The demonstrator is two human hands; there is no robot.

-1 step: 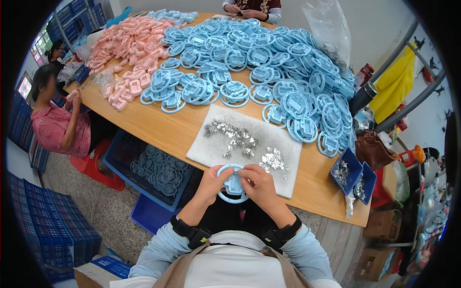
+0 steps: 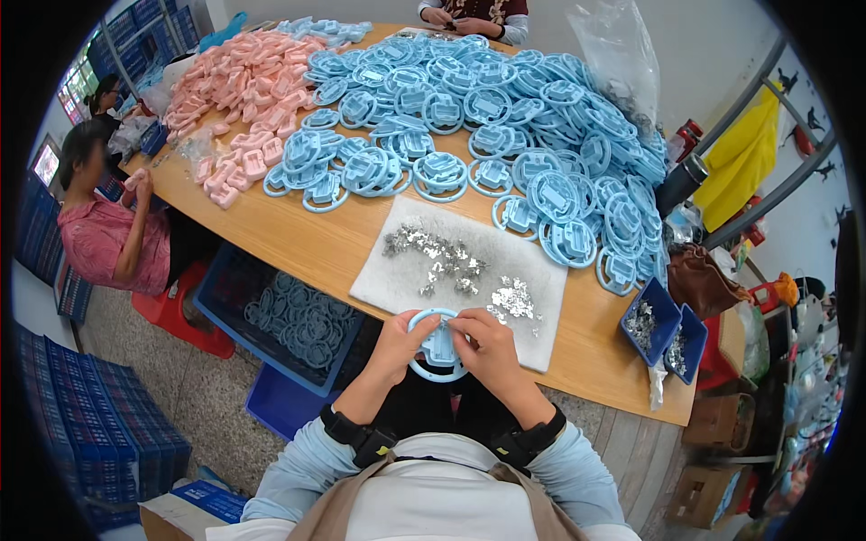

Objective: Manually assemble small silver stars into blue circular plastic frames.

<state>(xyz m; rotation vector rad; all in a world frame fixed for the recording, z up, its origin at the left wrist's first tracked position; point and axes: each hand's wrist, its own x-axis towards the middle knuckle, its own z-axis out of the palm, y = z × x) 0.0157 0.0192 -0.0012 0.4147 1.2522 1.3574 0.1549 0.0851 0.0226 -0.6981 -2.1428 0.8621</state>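
Left hand [image 2: 397,349], right hand [image 2: 488,343], closed on blue ring [image 2: 437,347]

The fingers [image 2: 480,328] hide part of the blue wheel [image 2: 438,346].

The wheel [image 2: 437,346] sits between the fingers of the left hand [image 2: 394,350] and the right hand [image 2: 492,347]. Beyond the fingers, a mat [image 2: 534,261] lies on the table [image 2: 280,248]. Two clusters of bits [image 2: 514,301] rest on the mat: one ahead of the fingers, one ahead and right. The wheel pile [image 2: 487,104] lies behind the mat; the block pile [image 2: 244,77] lies farther left. Right of the fingers, two bins [image 2: 666,311] contain bits. Left of the fingers, below the tabletop, a crate [image 2: 271,358] contains wheels [image 2: 296,317].
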